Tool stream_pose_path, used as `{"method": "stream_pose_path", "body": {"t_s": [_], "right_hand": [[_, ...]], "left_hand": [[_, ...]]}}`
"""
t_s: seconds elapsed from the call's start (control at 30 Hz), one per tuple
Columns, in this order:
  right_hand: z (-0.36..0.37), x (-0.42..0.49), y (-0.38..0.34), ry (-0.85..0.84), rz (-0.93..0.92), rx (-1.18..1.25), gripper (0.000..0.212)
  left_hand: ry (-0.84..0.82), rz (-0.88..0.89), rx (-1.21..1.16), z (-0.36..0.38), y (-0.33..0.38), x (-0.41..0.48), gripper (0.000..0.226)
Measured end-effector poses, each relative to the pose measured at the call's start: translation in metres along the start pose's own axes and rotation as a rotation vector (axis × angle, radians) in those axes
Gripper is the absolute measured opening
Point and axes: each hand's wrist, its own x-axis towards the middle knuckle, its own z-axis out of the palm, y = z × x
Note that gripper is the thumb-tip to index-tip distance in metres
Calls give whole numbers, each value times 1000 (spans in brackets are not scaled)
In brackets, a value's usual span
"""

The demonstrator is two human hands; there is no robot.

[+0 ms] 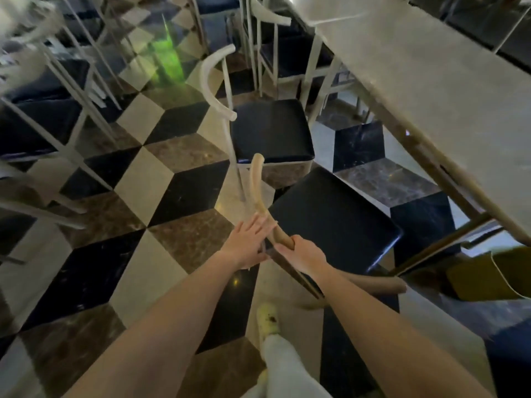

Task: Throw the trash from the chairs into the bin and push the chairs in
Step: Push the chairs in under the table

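A chair with a dark padded seat (333,216) and a curved pale backrest (257,185) stands in front of me, pulled out from the long pale table (431,90). My right hand (298,254) is closed around the lower end of the backrest. My left hand (247,242) rests flat against the backrest with its fingers spread. A second chair (270,130) with the same dark seat stands just beyond, also out from the table. No trash shows on either seat. A yellowish bin (494,274) sits at the right edge.
More chairs with dark seats (43,104) line the left side of the aisle. The floor has a black, white and brown cube pattern (161,179). My foot in a pale shoe (268,318) is below the hands. A green glow lies on the floor farther back.
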Motion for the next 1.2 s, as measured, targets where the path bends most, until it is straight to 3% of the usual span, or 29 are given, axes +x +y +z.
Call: {"method": "stream_pose_path", "body": {"t_s": [0.13,0.37,0.47,0.63,0.87,1.1,1.2], "right_hand": [[8,13,0,92,-14,-131,53],[25,26,12,232,19,-113,45],[26,27,11,235,47,-80,47],[23,29,14,191,63,15,69],[21,15,20,189,168,-140,48],[20,-12,23,347,231,-259,41],[24,-26,30,424,249,-204,40]], "left_hand": [[-21,151,128,-21,-19,38,74],[-203,448,136,-60,-33,99,15],[-231,498,129,-59,-37,108,17],[-288,576,96,-57,-47,119,22],[-419,721,113,-73,-56,135,9],[-682,713,481,-88,-63,175,18],[-729,682,525,-92,-62,186,20]]}}
